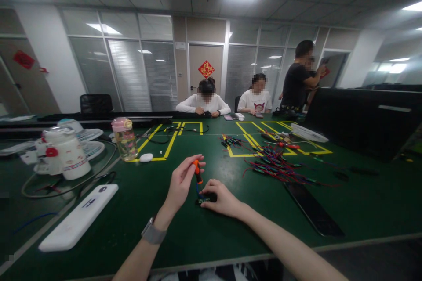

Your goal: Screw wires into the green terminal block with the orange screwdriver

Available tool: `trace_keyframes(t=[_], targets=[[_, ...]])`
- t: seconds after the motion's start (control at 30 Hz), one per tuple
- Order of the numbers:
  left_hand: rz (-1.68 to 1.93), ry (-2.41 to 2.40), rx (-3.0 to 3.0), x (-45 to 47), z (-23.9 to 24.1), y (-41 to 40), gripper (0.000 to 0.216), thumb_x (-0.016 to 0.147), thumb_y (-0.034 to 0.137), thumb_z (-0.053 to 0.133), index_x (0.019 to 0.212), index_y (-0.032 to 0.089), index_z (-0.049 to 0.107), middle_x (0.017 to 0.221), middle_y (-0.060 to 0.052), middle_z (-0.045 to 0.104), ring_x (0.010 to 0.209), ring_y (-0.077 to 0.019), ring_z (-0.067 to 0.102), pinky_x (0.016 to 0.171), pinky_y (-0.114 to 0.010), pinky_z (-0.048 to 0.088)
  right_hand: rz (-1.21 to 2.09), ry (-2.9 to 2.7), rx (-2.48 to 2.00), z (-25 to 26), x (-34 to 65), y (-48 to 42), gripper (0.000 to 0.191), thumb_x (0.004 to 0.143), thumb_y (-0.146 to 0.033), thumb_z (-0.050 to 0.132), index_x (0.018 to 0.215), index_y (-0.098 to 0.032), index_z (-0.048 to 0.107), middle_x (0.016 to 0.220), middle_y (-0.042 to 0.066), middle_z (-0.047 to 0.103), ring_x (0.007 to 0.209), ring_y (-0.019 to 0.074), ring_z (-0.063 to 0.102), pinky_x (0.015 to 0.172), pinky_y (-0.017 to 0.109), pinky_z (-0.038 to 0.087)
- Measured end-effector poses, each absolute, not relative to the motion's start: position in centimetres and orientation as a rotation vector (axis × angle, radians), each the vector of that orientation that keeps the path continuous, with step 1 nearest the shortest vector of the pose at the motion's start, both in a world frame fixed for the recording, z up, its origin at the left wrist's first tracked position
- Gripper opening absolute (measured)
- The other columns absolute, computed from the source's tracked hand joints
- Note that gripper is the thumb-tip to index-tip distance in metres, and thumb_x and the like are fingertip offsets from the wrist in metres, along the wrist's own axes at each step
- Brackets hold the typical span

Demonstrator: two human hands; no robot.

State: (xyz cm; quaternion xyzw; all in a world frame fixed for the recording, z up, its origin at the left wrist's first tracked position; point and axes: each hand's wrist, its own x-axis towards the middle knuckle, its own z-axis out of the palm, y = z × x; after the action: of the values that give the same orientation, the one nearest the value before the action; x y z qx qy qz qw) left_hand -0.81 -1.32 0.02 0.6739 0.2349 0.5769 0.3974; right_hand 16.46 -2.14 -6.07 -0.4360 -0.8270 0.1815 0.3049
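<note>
An orange-and-black screwdriver (198, 171) stands nearly upright in my left hand (182, 180), its handle gripped between thumb and fingers. Its lower end points down at a small green circuit board (205, 201) on the table. My right hand (221, 198) pinches that board from the right, thumb below and fingers above. A blue wire (198, 189) rises from the board beside the screwdriver. Whether the screwdriver's tip touches the board I cannot tell. A grey-banded watch (154, 231) sits on my left wrist.
Right of my hands lie a pile of wired boards (272, 162) and a black phone (313, 208). On the left are a white oblong case (81, 217), a white jug (70, 153), a pink-lidded bottle (125, 140) and a small white case (146, 157). Several people are across the green table (237, 246).
</note>
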Motion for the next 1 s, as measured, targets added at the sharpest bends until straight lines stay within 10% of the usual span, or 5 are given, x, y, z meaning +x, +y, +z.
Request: trace_keyframes(t=[0.63, 0.83, 1.0], targets=[[1.462, 0.626, 1.762, -0.4, 0.9, -1.8, 0.030, 0.092, 0.031, 0.053, 0.116, 0.016, 0.063, 0.112, -0.011, 0.066, 0.097, -0.0216, 0.068, 0.083, -0.037, 0.060, 0.620, -2.102, -1.193, -6.0, 17.0, -2.2, 0.008, 0.067, -0.015, 0.080, 0.073, -0.017, 0.075, 0.074, 0.001, 0.062, 0.064, 0.0125, 0.056, 0.059, 0.022, 0.044], [1.460, 0.614, 1.769, -0.4, 0.9, -1.9, 0.027, 0.091, 0.030, 0.055, 0.111, 0.016, 0.065, 0.108, -0.009, 0.066, 0.092, -0.0200, 0.068, 0.081, -0.035, 0.059, 0.618, -2.096, -1.178, -5.9, 16.9, -2.2, 0.038, 0.065, -0.014, 0.081, 0.102, -0.020, 0.074, 0.074, -0.002, 0.062, 0.064, 0.0128, 0.056, 0.061, 0.023, 0.045], [1.477, 0.604, 1.776, -0.4, 0.7, -1.7, 0.023, 0.090, 0.030, 0.056, 0.107, 0.017, 0.065, 0.103, -0.006, 0.061, 0.088, -0.0180, 0.067, 0.079, -0.033, 0.060, 0.612, -2.127, -1.147, -6.2, 17.1, -2.0, 0.016, 0.068, -0.015, 0.080, 0.083, -0.018, 0.078, 0.076, 0.001, 0.061, 0.065, 0.0129, 0.056, 0.060, 0.023, 0.045]])
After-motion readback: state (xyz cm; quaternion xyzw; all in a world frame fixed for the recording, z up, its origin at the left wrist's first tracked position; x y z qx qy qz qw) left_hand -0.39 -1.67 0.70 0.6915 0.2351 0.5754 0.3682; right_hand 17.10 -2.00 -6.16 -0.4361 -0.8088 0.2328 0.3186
